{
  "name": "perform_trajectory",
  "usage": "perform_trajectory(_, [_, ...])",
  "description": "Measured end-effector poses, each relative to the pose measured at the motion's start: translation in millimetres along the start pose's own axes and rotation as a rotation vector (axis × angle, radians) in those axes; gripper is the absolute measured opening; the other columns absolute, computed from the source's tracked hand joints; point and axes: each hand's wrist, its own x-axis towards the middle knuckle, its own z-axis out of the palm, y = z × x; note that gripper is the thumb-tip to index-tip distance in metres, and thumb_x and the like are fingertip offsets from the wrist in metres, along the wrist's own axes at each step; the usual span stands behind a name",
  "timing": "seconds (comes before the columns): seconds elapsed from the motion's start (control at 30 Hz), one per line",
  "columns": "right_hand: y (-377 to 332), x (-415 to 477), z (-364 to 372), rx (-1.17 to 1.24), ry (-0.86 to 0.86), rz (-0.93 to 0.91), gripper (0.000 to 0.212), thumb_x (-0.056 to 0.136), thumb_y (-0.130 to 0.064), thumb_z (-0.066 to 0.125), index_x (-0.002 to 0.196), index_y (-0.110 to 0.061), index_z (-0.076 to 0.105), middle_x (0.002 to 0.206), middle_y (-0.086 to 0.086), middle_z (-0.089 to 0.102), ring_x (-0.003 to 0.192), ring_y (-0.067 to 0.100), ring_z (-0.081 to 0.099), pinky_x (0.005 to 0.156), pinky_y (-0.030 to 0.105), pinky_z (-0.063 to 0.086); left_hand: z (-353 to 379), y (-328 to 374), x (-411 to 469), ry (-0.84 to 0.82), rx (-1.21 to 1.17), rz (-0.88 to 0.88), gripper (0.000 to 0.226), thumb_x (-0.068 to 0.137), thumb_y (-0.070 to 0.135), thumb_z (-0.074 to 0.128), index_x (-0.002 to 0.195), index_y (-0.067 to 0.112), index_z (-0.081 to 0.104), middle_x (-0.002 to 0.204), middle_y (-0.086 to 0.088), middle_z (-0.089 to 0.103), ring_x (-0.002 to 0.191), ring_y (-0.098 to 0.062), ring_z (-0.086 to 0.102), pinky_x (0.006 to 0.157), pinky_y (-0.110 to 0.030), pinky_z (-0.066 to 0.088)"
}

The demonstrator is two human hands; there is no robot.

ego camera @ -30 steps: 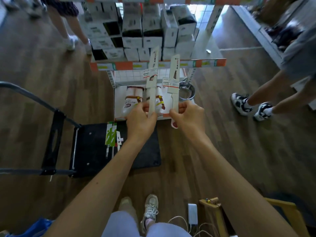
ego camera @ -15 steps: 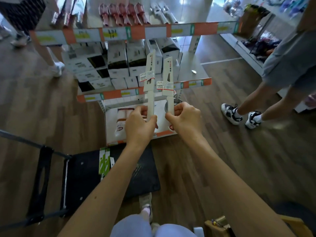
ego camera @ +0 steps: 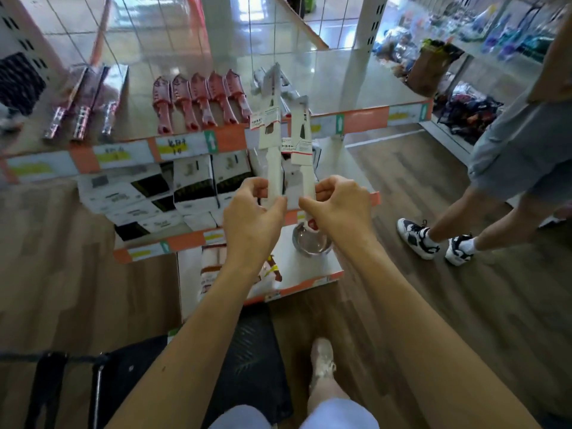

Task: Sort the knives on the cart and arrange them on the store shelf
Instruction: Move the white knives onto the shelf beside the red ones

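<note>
My left hand (ego camera: 251, 212) grips the lower end of a white packaged knife (ego camera: 272, 140) that points up and away. My right hand (ego camera: 339, 205) grips a second white packaged knife (ego camera: 301, 134) right beside it, also upright. Both knives are held in front of the top store shelf (ego camera: 356, 82). On that shelf lie a row of pink packaged knives (ego camera: 198, 100), several dark red packaged knives (ego camera: 83, 109) at the left and grey ones (ego camera: 288, 88) partly hidden behind the held knives. The black cart (ego camera: 247, 351) sits low, under my forearms.
White and black boxes (ego camera: 192, 184) fill the middle shelf. A steel bowl (ego camera: 311, 241) and packaged goods (ego camera: 210, 270) sit on the bottom shelf. A person's legs and sneakers (ego camera: 433, 239) stand on the wooden floor at the right. My own foot (ego camera: 322, 363) is beside the cart.
My view has tilted up and moved closer to the shelves, so the top shelf now fills the upper frame. Both hands have raised the two white knives toward the top shelf.
</note>
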Motion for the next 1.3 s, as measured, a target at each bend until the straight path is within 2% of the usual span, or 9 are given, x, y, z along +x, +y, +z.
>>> perform_trajectory(0.2, [1.1,87.0,-9.6,-0.017,-0.053,-0.061,0.021,0.073,-0.028,0.071,0.084,-0.012,0.064,0.077,0.002,0.07,0.072,0.018,0.068,0.072,0.038,0.057,31.9,25.4,68.0,0.052,-0.048,-0.057,0.027,0.084,0.022,0.063,0.108,0.017,0.055,0.08,0.016,0.055,0.067,-0.007,0.061,0.075,-0.042,0.057])
perform_trajectory(0.33, [0.5,147.3,-23.7,-0.089,-0.092,-0.111,0.021,0.076,-0.03,0.069,0.086,-0.012,0.066,0.071,-0.002,0.064,0.063,0.007,0.059,0.058,0.011,0.043,56.8,42.3,113.2,0.099,-0.045,-0.105,0.034,0.082,0.024,0.065,0.113,0.015,0.056,0.08,0.014,0.057,0.076,-0.017,0.065,0.078,-0.042,0.056])
perform_trajectory(0.43, [-0.6,189.0,-29.3,-0.135,-0.155,-0.12,0.026,0.078,-0.035,0.069,0.087,-0.01,0.068,0.071,-0.001,0.061,0.064,0.008,0.057,0.06,0.014,0.041,72.7,52.7,142.8,0.125,-0.016,-0.142,0.033,0.083,0.025,0.064,0.112,0.013,0.057,0.083,0.009,0.058,0.083,-0.019,0.064,0.082,-0.038,0.055])
perform_trajectory(0.53, [-1.5,225.1,-28.5,-0.168,-0.21,-0.133,0.024,0.08,-0.032,0.069,0.084,-0.008,0.07,0.063,-0.004,0.054,0.051,0.0,0.047,0.052,0.009,0.039,83.2,58.8,166.1,0.149,0.018,-0.188,0.032,0.084,0.027,0.064,0.112,0.012,0.057,0.089,-0.001,0.064,0.079,-0.019,0.064,0.075,-0.032,0.054])
perform_trajectory(0.63, [-1.5,249.3,-21.9,-0.171,-0.243,-0.178,0.024,0.081,-0.025,0.067,0.082,-0.002,0.072,0.067,0.002,0.062,0.05,0.002,0.045,0.052,0.015,0.039,88.1,58.4,183.0,0.212,0.063,-0.212,0.036,0.085,0.028,0.062,0.117,0.012,0.057,0.091,0.002,0.059,0.075,-0.013,0.055,0.071,-0.025,0.045])
perform_trajectory(0.83, [-0.4,273.5,-7.6,-0.092,-0.269,-0.168,0.021,0.077,-0.021,0.07,0.066,-0.004,0.073,0.049,-0.005,0.059,0.044,0.001,0.054,0.05,0.01,0.044,91.3,52.4,198.5,0.258,0.036,-0.207,0.032,0.084,0.024,0.063,0.113,0.011,0.06,0.064,0.019,0.05,0.042,0.003,0.051,0.045,-0.001,0.039])
perform_trajectory(0.93, [1.4,281.3,-3.1,-0.102,-0.277,-0.142,0.019,0.075,-0.023,0.072,0.067,-0.006,0.073,0.051,-0.004,0.058,0.051,0.006,0.058,0.052,0.013,0.047,92.1,52.6,201.8,0.255,0.02,-0.183,0.032,0.084,0.024,0.064,0.113,0.01,0.059,0.065,0.02,0.053,0.045,0.001,0.058,0.049,-0.009,0.046])
perform_trajectory(1.07, [3.3,280.6,-1.5,-0.112,-0.294,-0.138,0.018,0.076,-0.022,0.071,0.067,-0.006,0.072,0.052,-0.006,0.056,0.04,0.001,0.052,0.037,0.003,0.033,95.4,54.8,202.2,0.255,0.005,-0.16,0.035,0.084,0.023,0.065,0.115,0.008,0.057,0.066,0.017,0.053,0.056,-0.01,0.064,0.066,-0.031,0.056])
perform_trajectory(1.3, [0.2,277.7,-1.0,-0.168,-0.288,-0.183,0.02,0.077,-0.019,0.069,0.07,-0.001,0.071,0.061,0.0,0.054,0.05,0.002,0.046,0.045,0.012,0.037,94.4,54.3,202.8,0.245,-0.012,-0.152,0.035,0.084,0.022,0.065,0.115,0.008,0.057,0.076,0.006,0.061,0.057,-0.011,0.064,0.063,-0.03,0.056])
